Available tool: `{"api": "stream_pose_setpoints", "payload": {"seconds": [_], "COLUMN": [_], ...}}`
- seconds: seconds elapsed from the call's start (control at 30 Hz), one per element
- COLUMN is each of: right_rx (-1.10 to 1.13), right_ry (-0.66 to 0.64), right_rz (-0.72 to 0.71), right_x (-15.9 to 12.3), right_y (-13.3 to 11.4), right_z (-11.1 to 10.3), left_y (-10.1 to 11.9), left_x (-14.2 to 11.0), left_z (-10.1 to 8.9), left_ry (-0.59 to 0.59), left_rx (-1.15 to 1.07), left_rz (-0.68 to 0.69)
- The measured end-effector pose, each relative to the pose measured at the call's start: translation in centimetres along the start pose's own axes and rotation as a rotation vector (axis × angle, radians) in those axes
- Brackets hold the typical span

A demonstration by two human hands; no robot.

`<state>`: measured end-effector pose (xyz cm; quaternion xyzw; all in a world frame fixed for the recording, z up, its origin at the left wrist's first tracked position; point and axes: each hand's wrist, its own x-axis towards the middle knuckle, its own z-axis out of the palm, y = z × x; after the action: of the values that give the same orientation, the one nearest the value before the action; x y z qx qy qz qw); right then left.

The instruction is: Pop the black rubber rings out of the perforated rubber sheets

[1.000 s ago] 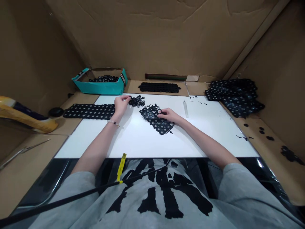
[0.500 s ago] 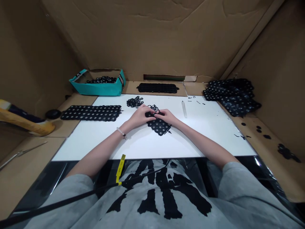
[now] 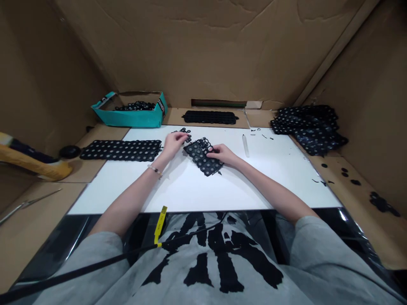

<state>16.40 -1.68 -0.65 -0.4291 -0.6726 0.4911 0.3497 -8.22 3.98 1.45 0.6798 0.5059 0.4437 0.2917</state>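
My right hand [image 3: 223, 154] grips the edge of a small black sheet dotted with rows of pale round holes [image 3: 205, 163], thumb on top. The sheet is tilted over the white board, with loose loops along its far edge. My left hand [image 3: 174, 143] is at the small pile of black rings [image 3: 185, 131], thumb and fingertips pinched together. Whether a ring is between those fingertips is too small to tell, and the hand hides part of the pile. Left of it lies a longer black dotted strip [image 3: 122, 150].
A teal box [image 3: 133, 118] with black rings stands at the back left. Behind the white board [image 3: 190, 197] lies a black ribbed strip [image 3: 210, 117]. A pale pen-like tool [image 3: 245, 145] is to the right, black dotted sheets [image 3: 310, 127] beyond. Tweezers [image 3: 30, 203] lie far left.
My left hand went from the ring pile to the sheet's far edge beside my right hand, then back to the pile. My right hand kept the sheet, now shifted slightly left.
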Motion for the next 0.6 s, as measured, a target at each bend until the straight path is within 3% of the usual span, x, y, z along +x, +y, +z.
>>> {"api": "stream_pose_setpoints", "payload": {"seconds": [0.07, 0.13, 0.27, 0.37, 0.47, 0.6], "right_rx": [-0.025, -0.040, -0.055, -0.069, -0.075, -0.081], "right_ry": [-0.014, -0.022, -0.012, 0.024, 0.054, 0.034], "right_rz": [0.001, -0.002, -0.009, 0.006, 0.000, -0.077], "right_x": [-0.1, -0.3, -0.5, -0.6, -0.7, -0.4], "right_y": [0.0, -0.1, -0.3, -0.3, -0.3, -0.3], "right_z": [0.0, 0.0, 0.1, 0.3, 0.5, 0.5], "left_y": [-1.2, -2.3, -3.6, -2.5, 0.3, 3.4], "left_x": [1.0, 1.7, 2.0, 1.4, 0.0, -2.5], "left_z": [-1.6, -2.9, -3.9, -3.2, -1.7, 1.0], "left_ry": [0.196, 0.270, 0.198, 0.155, -0.019, -0.405], "left_rx": [0.106, 0.231, 0.446, 0.504, 0.402, 0.250], "left_rz": [0.019, 0.048, 0.098, 0.175, 0.314, 0.442]}}
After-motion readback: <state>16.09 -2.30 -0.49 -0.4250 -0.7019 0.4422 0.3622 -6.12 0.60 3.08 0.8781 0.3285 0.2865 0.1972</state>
